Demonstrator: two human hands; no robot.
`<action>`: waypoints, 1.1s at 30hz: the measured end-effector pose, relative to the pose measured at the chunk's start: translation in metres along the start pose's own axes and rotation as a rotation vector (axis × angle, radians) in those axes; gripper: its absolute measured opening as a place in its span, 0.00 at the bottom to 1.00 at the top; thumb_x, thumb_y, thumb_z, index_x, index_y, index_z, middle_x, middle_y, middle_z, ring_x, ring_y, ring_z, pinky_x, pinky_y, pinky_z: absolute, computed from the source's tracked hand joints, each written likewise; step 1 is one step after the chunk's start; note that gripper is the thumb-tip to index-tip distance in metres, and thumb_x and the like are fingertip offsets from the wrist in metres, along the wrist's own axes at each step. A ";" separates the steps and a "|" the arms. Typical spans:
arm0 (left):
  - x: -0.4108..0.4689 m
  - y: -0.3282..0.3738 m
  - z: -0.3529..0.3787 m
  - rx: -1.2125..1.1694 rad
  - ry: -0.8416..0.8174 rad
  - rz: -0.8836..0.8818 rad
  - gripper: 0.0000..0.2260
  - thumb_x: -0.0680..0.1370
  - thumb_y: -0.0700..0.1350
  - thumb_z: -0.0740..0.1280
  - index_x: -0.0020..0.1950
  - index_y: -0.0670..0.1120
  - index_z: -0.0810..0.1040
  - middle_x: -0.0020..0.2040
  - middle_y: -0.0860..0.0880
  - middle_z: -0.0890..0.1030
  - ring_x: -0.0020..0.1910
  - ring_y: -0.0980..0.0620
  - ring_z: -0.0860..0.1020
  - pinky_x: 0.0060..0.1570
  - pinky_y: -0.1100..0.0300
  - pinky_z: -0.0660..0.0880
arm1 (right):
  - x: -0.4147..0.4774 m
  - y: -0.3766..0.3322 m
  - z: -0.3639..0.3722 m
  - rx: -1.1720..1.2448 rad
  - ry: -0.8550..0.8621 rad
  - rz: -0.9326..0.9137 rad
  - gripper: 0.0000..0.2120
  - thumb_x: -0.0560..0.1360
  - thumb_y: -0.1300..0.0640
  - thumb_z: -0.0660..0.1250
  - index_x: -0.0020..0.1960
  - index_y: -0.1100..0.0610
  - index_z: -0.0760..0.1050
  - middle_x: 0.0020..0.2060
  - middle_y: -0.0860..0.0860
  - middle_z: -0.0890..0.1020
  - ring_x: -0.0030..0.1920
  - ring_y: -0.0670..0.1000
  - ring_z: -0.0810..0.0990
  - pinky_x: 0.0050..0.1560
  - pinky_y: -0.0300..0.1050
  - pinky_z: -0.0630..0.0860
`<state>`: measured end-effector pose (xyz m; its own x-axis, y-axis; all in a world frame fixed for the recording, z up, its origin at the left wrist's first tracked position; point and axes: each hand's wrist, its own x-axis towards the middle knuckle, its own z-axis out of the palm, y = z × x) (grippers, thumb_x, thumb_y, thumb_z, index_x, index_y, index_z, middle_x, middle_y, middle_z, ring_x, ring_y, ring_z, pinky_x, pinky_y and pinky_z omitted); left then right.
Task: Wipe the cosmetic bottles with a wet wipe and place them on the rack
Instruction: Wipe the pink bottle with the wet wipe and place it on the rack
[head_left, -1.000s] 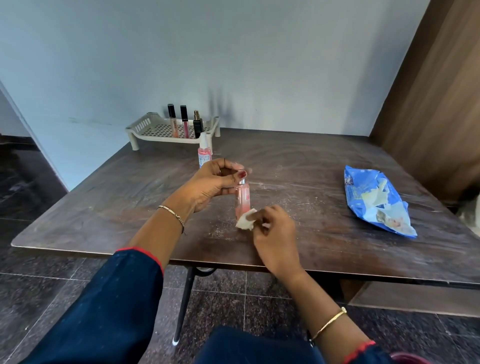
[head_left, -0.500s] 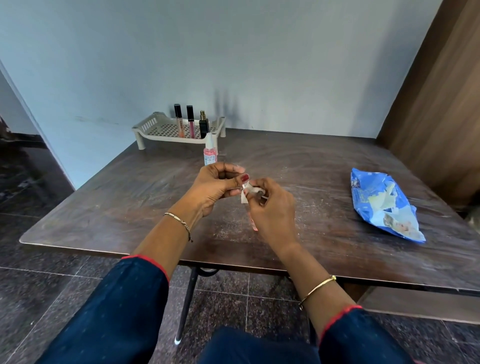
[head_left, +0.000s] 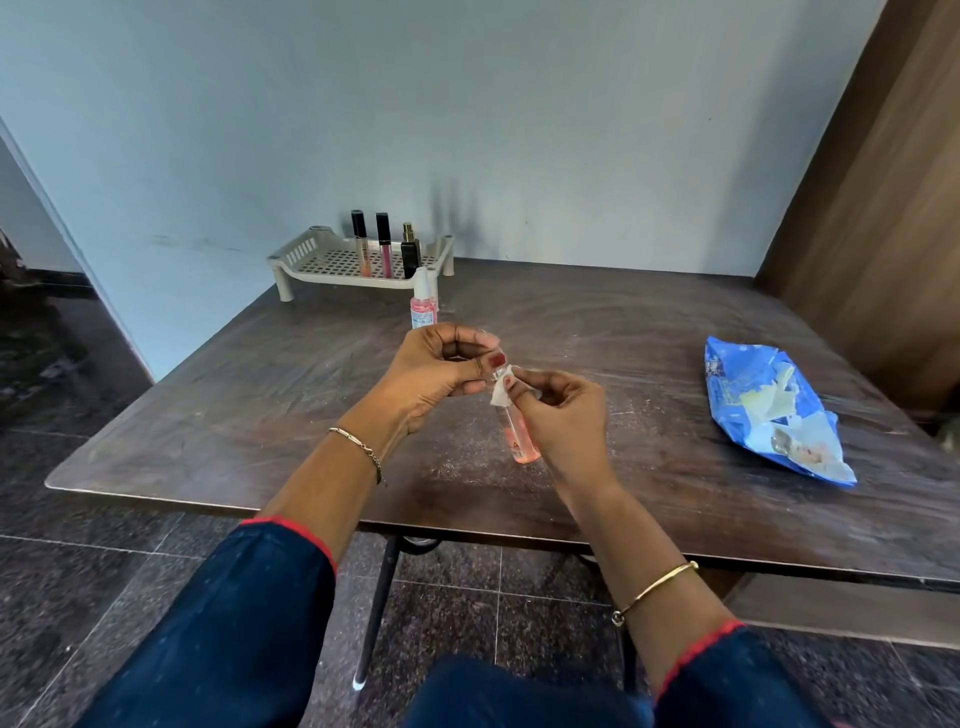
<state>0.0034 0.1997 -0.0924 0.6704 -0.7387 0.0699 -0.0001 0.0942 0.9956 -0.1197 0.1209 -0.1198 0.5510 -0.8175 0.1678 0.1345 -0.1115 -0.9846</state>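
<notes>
My left hand (head_left: 441, 374) pinches the clear cap end of a small pink bottle (head_left: 519, 441), held above the table with its base toward me. My right hand (head_left: 561, 415) pinches a folded white wet wipe (head_left: 501, 391) against the bottle just below the cap. A second pink bottle with a white cap (head_left: 424, 304) stands on the table in front of the cream rack (head_left: 311, 260). On the rack stand two lip gloss tubes (head_left: 372, 244) and a dark perfume bottle (head_left: 410, 252).
A blue wet wipe pack (head_left: 769, 410) lies open on the right side of the brown table (head_left: 260, 395). A wooden panel stands to the right, a pale wall behind. The rack's left half holds nothing.
The bottle was upright with the wipe near its base. The wipe has moved up to the cap end, and the bottle now hangs tilted with its base toward me.
</notes>
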 end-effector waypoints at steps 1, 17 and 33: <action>-0.001 0.000 0.000 0.002 0.003 0.003 0.07 0.68 0.37 0.75 0.43 0.46 0.82 0.38 0.50 0.84 0.38 0.56 0.82 0.38 0.62 0.81 | -0.002 0.000 0.001 -0.050 0.004 -0.011 0.06 0.70 0.60 0.75 0.46 0.52 0.82 0.39 0.47 0.85 0.43 0.49 0.84 0.45 0.39 0.80; -0.014 0.010 0.006 -0.021 -0.008 -0.006 0.08 0.69 0.32 0.73 0.45 0.41 0.80 0.39 0.47 0.83 0.37 0.56 0.83 0.34 0.65 0.79 | -0.037 0.017 -0.030 -0.656 0.032 -0.149 0.10 0.70 0.55 0.74 0.51 0.53 0.83 0.41 0.45 0.85 0.37 0.38 0.79 0.37 0.26 0.72; -0.016 0.007 -0.004 -0.001 -0.005 0.027 0.07 0.69 0.31 0.73 0.44 0.40 0.80 0.39 0.46 0.83 0.37 0.54 0.83 0.36 0.62 0.80 | -0.023 0.003 -0.006 -0.540 0.006 -0.255 0.13 0.70 0.57 0.75 0.55 0.55 0.81 0.36 0.37 0.78 0.37 0.36 0.78 0.44 0.37 0.79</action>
<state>-0.0041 0.2150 -0.0871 0.6663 -0.7393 0.0972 -0.0171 0.1151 0.9932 -0.1367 0.1359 -0.1265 0.5514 -0.7300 0.4038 -0.1762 -0.5750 -0.7989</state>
